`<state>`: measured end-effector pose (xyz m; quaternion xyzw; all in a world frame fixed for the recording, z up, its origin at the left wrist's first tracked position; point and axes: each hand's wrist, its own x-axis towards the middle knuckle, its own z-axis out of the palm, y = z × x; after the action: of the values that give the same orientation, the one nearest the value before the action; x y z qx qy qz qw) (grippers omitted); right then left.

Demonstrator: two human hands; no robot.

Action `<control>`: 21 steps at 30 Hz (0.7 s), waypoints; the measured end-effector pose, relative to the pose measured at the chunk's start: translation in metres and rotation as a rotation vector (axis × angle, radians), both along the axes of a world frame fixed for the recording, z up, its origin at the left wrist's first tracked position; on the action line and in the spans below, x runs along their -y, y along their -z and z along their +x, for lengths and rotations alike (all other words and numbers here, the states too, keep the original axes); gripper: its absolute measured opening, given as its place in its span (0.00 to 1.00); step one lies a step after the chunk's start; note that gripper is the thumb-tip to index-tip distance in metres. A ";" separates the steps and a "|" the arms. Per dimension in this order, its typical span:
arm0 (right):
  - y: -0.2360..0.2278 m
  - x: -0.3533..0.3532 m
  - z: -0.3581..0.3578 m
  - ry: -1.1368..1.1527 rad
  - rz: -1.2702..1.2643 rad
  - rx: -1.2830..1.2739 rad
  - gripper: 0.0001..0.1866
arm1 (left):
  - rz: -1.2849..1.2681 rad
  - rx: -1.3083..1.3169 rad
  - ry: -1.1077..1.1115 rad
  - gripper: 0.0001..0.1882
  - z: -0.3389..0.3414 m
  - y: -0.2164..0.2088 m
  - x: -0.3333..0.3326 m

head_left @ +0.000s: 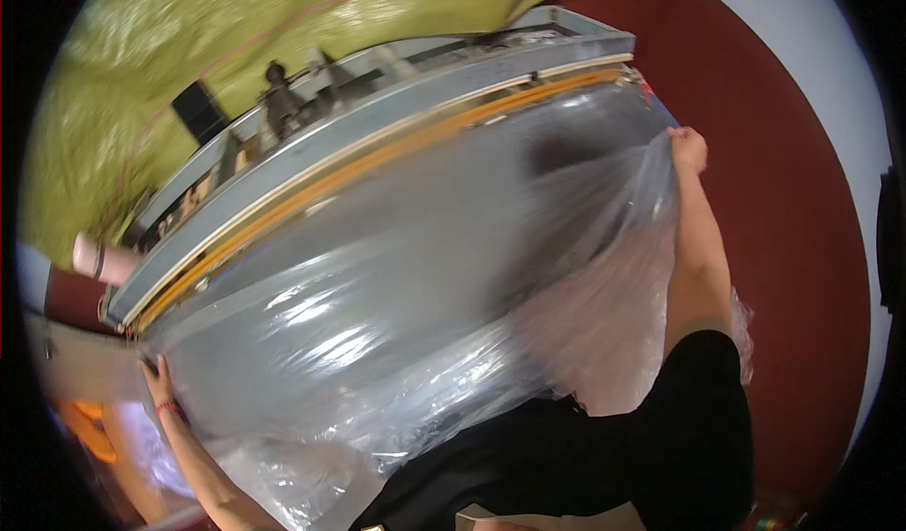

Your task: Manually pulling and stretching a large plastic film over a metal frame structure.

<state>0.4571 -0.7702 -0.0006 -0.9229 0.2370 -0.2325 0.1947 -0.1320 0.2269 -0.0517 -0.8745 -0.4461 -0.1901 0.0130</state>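
Note:
A large clear plastic sheet spreads over a grey worktop in front of me, wrinkled and glossy along its near side. My right hand is closed on the sheet's edge at the far right and pulls it up into folds. At the left end, my left hand, with a red band on the wrist, pinches the sheet by the table's corner. A small dark patch shows at its fingertips, too blurred to name. Part of the sheet hangs down between my body and the table.
Along the worktop's far side runs a grey metal trough holding metal parts, with an orange strip below it. A pink cylinder stands by its left end. Yellow-green sheeting lies behind. The floor at right is dark red.

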 end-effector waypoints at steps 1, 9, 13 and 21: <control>-0.005 -0.006 -0.003 0.016 -0.031 -0.001 0.14 | -0.009 0.003 0.032 0.39 0.010 0.004 0.004; -0.015 -0.007 -0.002 0.057 -0.221 -0.068 0.14 | 0.152 0.110 -0.204 0.20 0.113 -0.058 0.142; -0.008 -0.005 0.003 0.017 -0.250 -0.037 0.14 | -0.264 0.480 0.620 0.06 0.251 -0.096 0.339; -0.008 0.001 -0.002 0.005 -0.211 0.000 0.13 | -0.823 0.226 1.566 0.09 0.394 -0.081 0.725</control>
<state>0.4550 -0.7710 0.0069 -0.9377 0.2137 -0.2566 0.0959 0.2622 -0.4982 0.0296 -0.8399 0.2478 -0.0543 -0.4799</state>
